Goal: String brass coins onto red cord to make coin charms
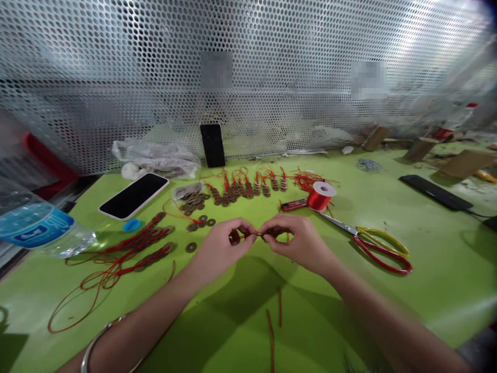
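Two short cords (280, 308) lay foremost; I counted one spool (321, 199) and one pair of scissors (352, 230). Left hand (221, 242) and right hand (298, 239) fingertips pinched one red cord (259, 234).

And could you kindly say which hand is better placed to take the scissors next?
Probably the right hand: the scissors lie on its side, while the left hand would need to cross over. Both hands pinch the red cord, so the right would first have to let go.
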The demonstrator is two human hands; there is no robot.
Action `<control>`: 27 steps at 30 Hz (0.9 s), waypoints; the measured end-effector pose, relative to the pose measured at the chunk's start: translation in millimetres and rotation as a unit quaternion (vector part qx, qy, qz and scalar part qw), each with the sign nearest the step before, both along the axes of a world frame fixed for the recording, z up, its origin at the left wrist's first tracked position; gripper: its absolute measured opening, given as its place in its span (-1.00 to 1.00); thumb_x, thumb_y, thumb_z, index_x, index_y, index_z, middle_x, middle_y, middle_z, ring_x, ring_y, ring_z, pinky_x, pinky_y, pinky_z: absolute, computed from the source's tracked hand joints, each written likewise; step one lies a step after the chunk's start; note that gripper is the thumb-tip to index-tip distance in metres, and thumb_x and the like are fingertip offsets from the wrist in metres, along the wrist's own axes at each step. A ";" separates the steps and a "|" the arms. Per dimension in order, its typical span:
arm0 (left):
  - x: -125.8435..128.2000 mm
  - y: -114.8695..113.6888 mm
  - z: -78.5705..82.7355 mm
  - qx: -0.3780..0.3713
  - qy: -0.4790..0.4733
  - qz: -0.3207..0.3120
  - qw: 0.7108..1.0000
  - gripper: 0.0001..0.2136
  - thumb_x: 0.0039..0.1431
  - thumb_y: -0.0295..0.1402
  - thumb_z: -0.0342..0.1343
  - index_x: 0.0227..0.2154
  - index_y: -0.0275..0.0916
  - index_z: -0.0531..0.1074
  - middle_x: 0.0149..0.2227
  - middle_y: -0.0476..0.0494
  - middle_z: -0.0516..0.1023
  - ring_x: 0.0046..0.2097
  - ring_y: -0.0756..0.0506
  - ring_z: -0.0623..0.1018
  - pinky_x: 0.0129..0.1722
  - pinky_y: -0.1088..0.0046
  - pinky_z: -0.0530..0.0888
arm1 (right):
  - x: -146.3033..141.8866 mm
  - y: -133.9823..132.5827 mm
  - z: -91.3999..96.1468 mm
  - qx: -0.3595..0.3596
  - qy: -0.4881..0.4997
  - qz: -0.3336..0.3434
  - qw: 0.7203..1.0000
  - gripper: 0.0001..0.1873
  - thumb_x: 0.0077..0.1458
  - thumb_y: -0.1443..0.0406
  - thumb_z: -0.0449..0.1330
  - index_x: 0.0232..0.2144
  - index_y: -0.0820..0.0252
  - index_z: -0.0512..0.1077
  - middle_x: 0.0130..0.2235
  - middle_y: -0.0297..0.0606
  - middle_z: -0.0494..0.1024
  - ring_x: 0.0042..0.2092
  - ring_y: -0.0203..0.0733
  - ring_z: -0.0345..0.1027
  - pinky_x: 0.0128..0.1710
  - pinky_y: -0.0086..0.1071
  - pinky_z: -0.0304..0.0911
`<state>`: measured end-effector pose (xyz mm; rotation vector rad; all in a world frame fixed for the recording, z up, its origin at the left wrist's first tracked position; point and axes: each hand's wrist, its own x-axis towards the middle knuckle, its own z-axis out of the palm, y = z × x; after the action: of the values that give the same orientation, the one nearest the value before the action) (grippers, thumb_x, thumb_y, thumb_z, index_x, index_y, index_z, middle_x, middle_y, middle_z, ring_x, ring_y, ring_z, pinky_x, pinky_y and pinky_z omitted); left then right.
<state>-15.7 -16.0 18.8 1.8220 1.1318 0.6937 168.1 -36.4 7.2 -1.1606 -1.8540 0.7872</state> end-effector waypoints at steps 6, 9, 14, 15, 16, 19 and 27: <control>-2.3 -2.1 3.8 0.175 0.093 -0.033 0.980 -0.91 0.08 -0.46 0.09 -0.40 -0.22 0.49 -0.41 0.01 0.52 -0.43 0.02 0.38 -0.44 0.52 0.26 | 3.5 3.2 -3.5 -0.155 0.027 0.087 0.984 -0.73 -0.04 0.45 0.14 -0.29 0.17 0.55 -0.43 -0.34 0.55 -0.41 -0.32 0.38 -0.36 -0.47 0.28; -4.3 -1.0 4.0 0.184 0.082 -0.003 0.980 -0.92 0.10 -0.44 0.09 -0.40 -0.21 0.48 -0.42 0.02 0.51 -0.46 0.03 0.36 -0.47 0.53 0.24 | 6.3 6.0 -5.2 -0.225 0.115 0.099 0.963 -0.82 -0.05 0.39 0.21 -0.34 0.18 0.56 -0.43 -0.35 0.55 -0.41 -0.35 0.39 -0.34 -0.49 0.28; -4.3 -2.3 3.3 0.207 0.061 0.037 0.976 -0.93 0.11 -0.44 0.08 -0.43 -0.23 0.45 -0.48 0.04 0.47 -0.51 0.04 0.30 -0.51 0.53 0.21 | 3.1 6.5 -7.6 -0.312 0.315 0.114 0.889 -0.84 -0.16 0.30 0.35 -0.40 0.15 0.56 -0.48 -0.41 0.52 -0.45 -0.44 0.38 -0.35 -0.54 0.31; -3.9 -3.3 2.7 0.218 0.060 0.037 0.973 -0.93 0.11 -0.45 0.08 -0.44 -0.24 0.44 -0.48 0.03 0.46 -0.50 0.04 0.32 -0.50 0.53 0.22 | 1.3 5.9 -8.3 -0.324 0.345 0.112 0.874 -0.82 -0.18 0.29 0.37 -0.40 0.14 0.56 -0.48 -0.42 0.52 -0.45 -0.45 0.39 -0.34 -0.56 0.32; -3.5 -4.2 1.9 0.231 0.059 0.036 0.970 -0.94 0.10 -0.47 0.08 -0.44 -0.24 0.44 -0.47 0.03 0.46 -0.49 0.04 0.34 -0.49 0.53 0.23 | -0.7 5.1 -9.0 -0.335 0.368 0.107 0.861 -0.80 -0.20 0.28 0.39 -0.40 0.13 0.57 -0.48 -0.43 0.52 -0.46 -0.46 0.39 -0.34 -0.57 0.32; -3.8 -5.6 0.1 0.262 0.060 0.047 0.962 -0.94 0.10 -0.48 0.08 -0.44 -0.24 0.42 -0.46 0.02 0.46 -0.46 0.02 0.38 -0.46 0.53 0.27 | -5.3 3.0 -10.8 -0.356 0.399 0.102 0.839 -0.78 -0.23 0.28 0.40 -0.41 0.14 0.57 -0.49 -0.42 0.53 -0.47 -0.47 0.40 -0.36 -0.59 0.32; -4.0 -5.8 0.2 0.307 0.065 0.058 0.948 -0.94 0.09 -0.50 0.09 -0.44 -0.24 0.40 -0.46 0.01 0.46 -0.41 0.00 0.44 -0.39 0.51 0.36 | -8.9 2.3 -8.1 -0.339 0.418 0.076 0.839 -0.81 -0.27 0.29 0.43 -0.47 0.15 0.58 -0.50 -0.42 0.54 -0.49 -0.49 0.38 -0.40 -0.62 0.32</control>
<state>-19.7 -21.7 19.0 2.3602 1.2001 1.1001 159.1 -34.1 -0.9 -0.8221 -0.9300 1.7988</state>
